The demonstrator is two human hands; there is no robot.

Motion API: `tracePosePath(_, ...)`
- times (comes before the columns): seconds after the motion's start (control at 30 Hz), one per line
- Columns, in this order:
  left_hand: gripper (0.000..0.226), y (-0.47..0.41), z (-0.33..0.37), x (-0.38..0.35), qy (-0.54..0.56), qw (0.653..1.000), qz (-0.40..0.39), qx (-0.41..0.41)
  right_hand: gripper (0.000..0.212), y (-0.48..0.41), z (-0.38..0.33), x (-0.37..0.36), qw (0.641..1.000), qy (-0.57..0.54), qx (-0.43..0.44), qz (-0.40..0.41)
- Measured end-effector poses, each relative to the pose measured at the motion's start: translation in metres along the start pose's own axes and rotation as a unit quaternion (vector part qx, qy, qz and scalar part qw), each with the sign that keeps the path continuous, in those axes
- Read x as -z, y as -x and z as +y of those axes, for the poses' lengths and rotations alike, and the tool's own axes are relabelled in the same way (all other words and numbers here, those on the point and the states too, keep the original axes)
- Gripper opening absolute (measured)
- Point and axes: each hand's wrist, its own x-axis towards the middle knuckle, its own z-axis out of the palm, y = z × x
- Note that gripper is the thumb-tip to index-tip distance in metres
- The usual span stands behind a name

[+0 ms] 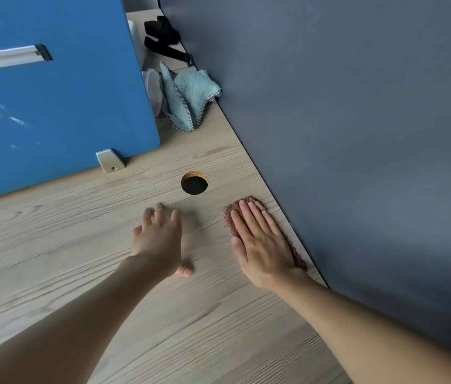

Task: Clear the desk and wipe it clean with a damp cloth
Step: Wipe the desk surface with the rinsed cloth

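A smooth blue partition (52, 106) stands at the left. It carries a brushed-metal rail (5, 58) with a dark end cap, and a small silver bracket (109, 160) sits at its foot. The worktop (52, 245) is pale laminate with streaky wood grain. The left hand (157, 239) is over it, fingers loosely spread and holding nothing; they are a little blurred, so I cannot tell whether they touch the surface. Just beyond the hands is a round cable hole (194, 184) with a raw, tan-coloured edge. Farther back lies a crumpled pale-teal terry cloth (188, 98) with checked edging, and a black webbing strap (163, 37) lies behind it. The right hand (260, 245) presses flat, fingers straight and together, on a nubbly reddish-brown cloth (228, 214). This cloth lies against the base of the matte grey partition (357, 134).
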Motion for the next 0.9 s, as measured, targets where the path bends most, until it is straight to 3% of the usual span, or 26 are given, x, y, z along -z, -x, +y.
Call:
tracePosePath(0.1, 0.107, -0.004, 0.001, 0.010, 0.005, 1.000, 0.008, 0.001, 0.059, -0.022, 0.015, -0.001, 1.000, 0.014, -0.015, 0.014)
tracePosePath(0.23, 0.108, -0.009, 0.000, 0.010, 0.012, 1.000, 0.027, 0.011, 0.062, -0.040, 0.007, -0.003, 0.993, 0.014, -0.110, 0.040)
tracePosePath(0.4, 0.142, -0.021, -0.009, 0.010, 0.012, 1.000, -0.003, 0.013, 0.061, -0.031, 0.001, -0.005, 1.000, 0.008, -0.015, 0.003)
tracePosePath(0.47, 0.130, -0.025, -0.013, 0.013, 0.026, 1.000, 0.002, 0.011, 0.062, -0.051, 0.016, -0.001, 1.000, 0.014, -0.012, 0.009)
tracePosePath(0.57, 0.105, -0.028, -0.017, 0.017, 0.035, 0.998, 0.045, 0.009, 0.065, -0.071, 0.012, 0.000, 0.996, 0.019, -0.078, 0.025)
tracePosePath(0.63, 0.102, -0.031, -0.016, 0.018, 0.026, 0.998, 0.058, 0.017, 0.065, -0.063, -0.004, -0.003, 0.995, 0.018, -0.096, 0.029)
tracePosePath(0.8, 0.139, -0.047, -0.019, 0.017, 0.020, 0.999, 0.016, 0.036, 0.064, -0.078, 0.011, 0.000, 0.999, 0.003, -0.034, 0.007)
tracePosePath(0.9, 0.141, -0.049, -0.023, 0.014, 0.041, 0.999, 0.009, 0.034, 0.069, -0.112, 0.020, 0.001, 0.996, 0.014, -0.084, 0.013)
